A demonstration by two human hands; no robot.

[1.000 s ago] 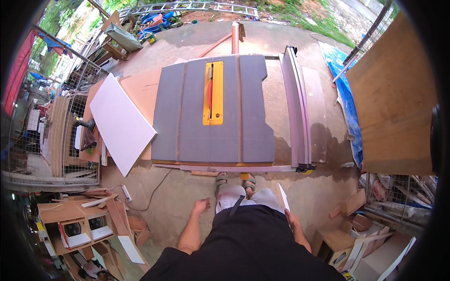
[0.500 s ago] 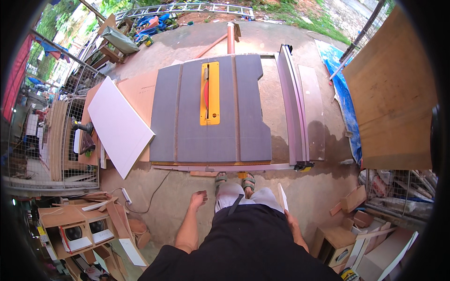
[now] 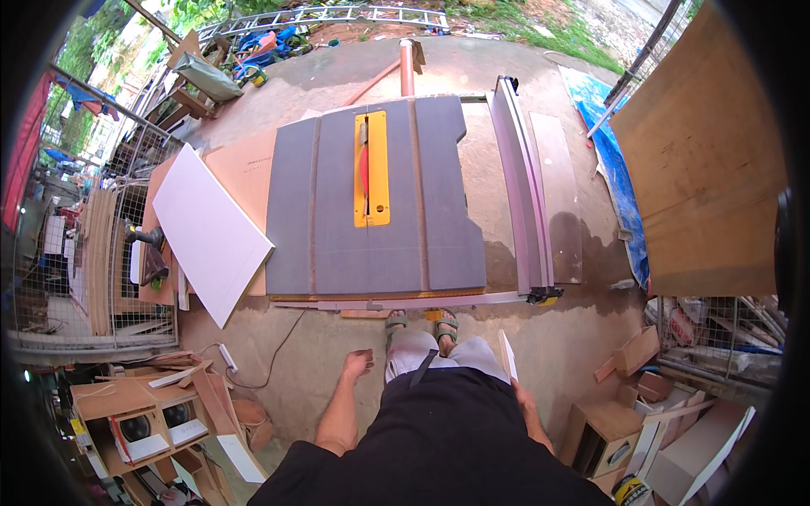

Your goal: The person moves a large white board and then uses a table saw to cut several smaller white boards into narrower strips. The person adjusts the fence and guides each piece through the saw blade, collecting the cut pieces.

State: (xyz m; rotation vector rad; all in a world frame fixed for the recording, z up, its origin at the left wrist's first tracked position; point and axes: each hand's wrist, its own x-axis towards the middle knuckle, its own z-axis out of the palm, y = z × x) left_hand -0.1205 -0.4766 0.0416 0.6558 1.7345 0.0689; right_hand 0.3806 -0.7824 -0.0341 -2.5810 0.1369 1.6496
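Observation:
In front of me stands a table saw with a grey top (image 3: 337,253), a yellow insert plate (image 3: 371,215) and a red-sided blade (image 3: 364,173) in its slot. Beside my left thigh my left hand (image 3: 359,363) hangs with nothing in it, its fingers loosely bent. My right hand (image 3: 525,398) grips a narrow white board (image 3: 507,352) held upright against my right thigh; part of the fingers is hidden behind it. A large white panel (image 3: 211,232) lies slanted just left of the saw top.
The rip fence (image 3: 521,185) stands along the saw's right side, its front rail (image 3: 396,302) near my feet. A cable (image 3: 274,354) runs over the floor at left. Wooden cabinets (image 3: 139,422) stand at lower left, boxes and offcuts (image 3: 637,350) at right. A big plywood sheet (image 3: 696,169) leans at right.
The whole scene shifts slightly leftward as my head turns a little. Both hands keep their pose, and the narrow white board stays in my right hand.

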